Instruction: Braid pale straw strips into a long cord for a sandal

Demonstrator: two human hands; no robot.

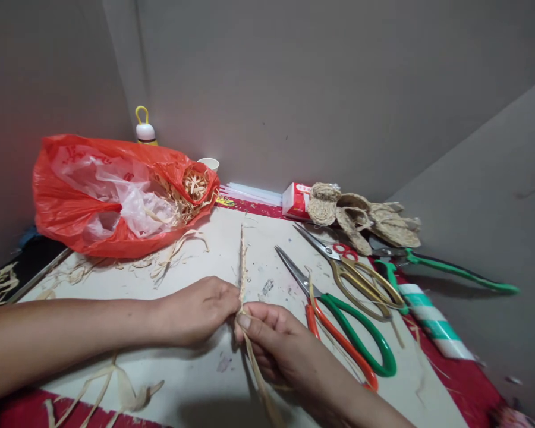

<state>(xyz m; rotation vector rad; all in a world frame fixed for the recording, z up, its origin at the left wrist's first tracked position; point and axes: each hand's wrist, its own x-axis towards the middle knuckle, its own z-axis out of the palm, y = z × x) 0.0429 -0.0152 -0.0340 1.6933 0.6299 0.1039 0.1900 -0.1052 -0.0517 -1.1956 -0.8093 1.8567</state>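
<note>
A thin braid of pale dried straw (243, 264) points away from me over the white board (223, 244). My left hand (207, 309) is closed on the braid's near part from the left, its fingertips mostly hidden. Just below and to the right, my right hand (267, 336) pinches the same strand between thumb and fingers. Loose flat straw strips (261, 380) trail from that pinch toward me. Right of the hands lie scissors with one green and one orange handle (339, 315), a straw strip lying across them.
A red plastic bag (89, 238) of straw stands at the left. Gold-handled scissors (361, 279), green-handled pliers (463, 271), a striped roll (434, 321) and woven straw pieces (352, 217) sit at the right. Behind are a bottle (145, 131) and a cup (210, 163).
</note>
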